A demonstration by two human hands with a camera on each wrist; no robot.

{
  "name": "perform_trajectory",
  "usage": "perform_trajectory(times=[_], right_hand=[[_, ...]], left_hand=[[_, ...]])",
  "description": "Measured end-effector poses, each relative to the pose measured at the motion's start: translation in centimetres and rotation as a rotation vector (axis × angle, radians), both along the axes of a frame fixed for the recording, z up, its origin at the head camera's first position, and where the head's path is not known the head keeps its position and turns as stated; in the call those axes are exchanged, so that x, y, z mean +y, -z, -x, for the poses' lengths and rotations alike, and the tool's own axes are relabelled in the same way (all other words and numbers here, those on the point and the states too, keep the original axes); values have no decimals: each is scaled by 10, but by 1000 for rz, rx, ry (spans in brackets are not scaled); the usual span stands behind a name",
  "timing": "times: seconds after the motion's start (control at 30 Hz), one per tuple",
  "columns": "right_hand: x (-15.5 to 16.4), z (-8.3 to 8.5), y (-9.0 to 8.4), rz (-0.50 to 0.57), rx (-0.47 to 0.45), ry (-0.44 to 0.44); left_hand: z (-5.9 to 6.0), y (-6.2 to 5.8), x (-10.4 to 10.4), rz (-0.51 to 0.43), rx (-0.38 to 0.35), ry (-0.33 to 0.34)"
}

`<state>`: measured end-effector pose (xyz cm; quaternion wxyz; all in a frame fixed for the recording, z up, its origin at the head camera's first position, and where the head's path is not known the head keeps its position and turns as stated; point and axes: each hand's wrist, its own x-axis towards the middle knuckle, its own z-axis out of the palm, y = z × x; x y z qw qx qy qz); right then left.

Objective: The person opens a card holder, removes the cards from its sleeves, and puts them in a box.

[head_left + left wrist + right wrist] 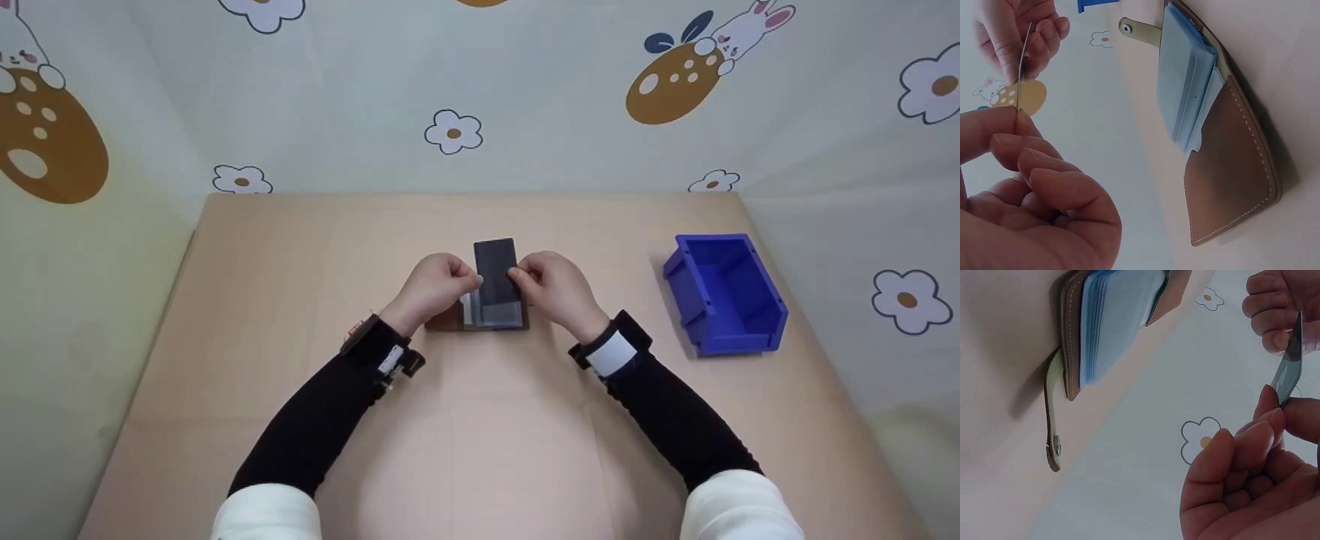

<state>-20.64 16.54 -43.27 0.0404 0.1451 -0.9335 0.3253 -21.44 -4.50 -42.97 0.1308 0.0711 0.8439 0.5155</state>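
Note:
Both hands pinch a thin dark card by its opposite long edges. My left hand grips the left side, and my right hand the right side. Seen edge-on in the left wrist view, the card is a thin line raised above the table. Below it lies an open brown leather card holder holding a stack of clear bluish plastic sleeves. A strap with a metal snap sticks out from the holder. Whether the card's lower end touches the sleeves I cannot tell.
A blue plastic bin stands on the right side of the light brown table. Pale cloth walls printed with flowers and rabbits rise behind the table and along its sides.

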Motion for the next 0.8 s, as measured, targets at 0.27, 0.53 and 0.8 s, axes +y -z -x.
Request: perform_trajectory(times=[0.27,0.53,0.8], right_hand=[[6,0,-2,37,23,1],[37,2,-8,4,97,35],[87,3,-15,-38,94,122]], left_hand=[[1,3,-1,8,2,-5],[1,14,-13,274,181,-33],[-3,35,-26,503,292,-4]])
